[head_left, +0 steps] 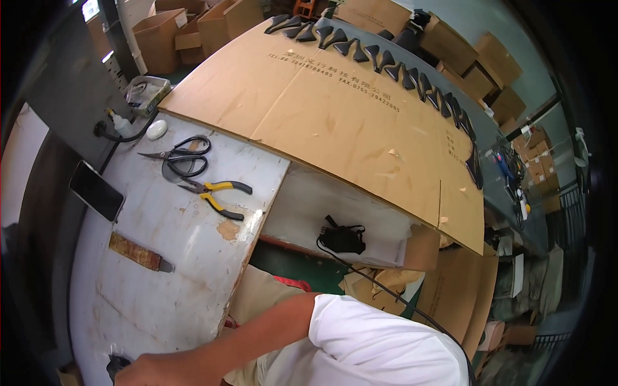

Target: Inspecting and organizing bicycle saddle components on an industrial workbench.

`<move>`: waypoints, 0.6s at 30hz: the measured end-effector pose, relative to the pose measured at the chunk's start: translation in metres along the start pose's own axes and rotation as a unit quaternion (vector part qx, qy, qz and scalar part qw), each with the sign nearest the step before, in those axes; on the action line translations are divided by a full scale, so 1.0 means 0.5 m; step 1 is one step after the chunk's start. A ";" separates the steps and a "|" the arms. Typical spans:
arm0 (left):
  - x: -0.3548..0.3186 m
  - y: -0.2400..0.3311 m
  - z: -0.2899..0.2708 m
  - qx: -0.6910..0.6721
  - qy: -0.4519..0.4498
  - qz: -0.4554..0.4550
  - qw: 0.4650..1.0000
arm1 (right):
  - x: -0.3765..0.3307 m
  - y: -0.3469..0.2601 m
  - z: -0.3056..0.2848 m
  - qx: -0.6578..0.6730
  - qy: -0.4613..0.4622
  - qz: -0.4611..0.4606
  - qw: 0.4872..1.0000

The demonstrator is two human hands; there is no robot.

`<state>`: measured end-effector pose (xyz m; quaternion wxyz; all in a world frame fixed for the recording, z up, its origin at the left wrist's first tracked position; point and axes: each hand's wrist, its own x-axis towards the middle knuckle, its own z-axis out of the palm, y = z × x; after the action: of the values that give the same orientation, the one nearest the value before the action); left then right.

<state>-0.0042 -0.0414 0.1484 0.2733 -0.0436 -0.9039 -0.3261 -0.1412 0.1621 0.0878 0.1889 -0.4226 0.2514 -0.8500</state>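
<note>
My right arm, in a white short sleeve, reaches across the lower edge toward the lower left. My right hand (151, 373) is cut off by the rim, and its fingers are hidden. Right beside it lies a small black thing (117, 365), partly in clear plastic; whether the hand grips it does not show. My left hand is out of view. Farther up the worn white tabletop (187, 257) lie a knife-like tool with a brown-wrapped handle (135, 251), yellow-and-black pliers (215, 195), black-handled scissors (183, 156) and a dark phone (96, 191).
A large cardboard sheet (322, 135) adjoins the tabletop, with several black flared moulded parts (376, 56) lined along its far edge. A black strapped item (342, 238) with a cable lies in a recess below. A white oval object (156, 129), bottle (121, 123) and tray (149, 93) stand far left.
</note>
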 end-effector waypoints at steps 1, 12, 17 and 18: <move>-0.005 -0.010 0.005 0.005 0.023 -0.021 0.999 | -0.004 0.007 -0.008 0.034 0.018 0.043 0.998; -0.111 -0.101 0.028 -0.162 0.067 -0.275 0.945 | -0.007 -0.044 -0.116 0.007 -0.012 0.254 0.967; -0.091 -0.103 0.029 -0.168 0.081 -0.234 0.954 | -0.010 -0.021 -0.086 -0.145 0.109 0.192 0.964; -0.093 -0.086 0.013 -0.195 0.044 -0.251 0.947 | -0.012 -0.019 -0.076 -0.141 0.116 0.212 0.960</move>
<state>0.0211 -0.0663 0.0954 0.2077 0.1467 -0.7915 -0.5558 -0.1696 0.1832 0.0698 0.2726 -0.2805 0.4722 -0.7899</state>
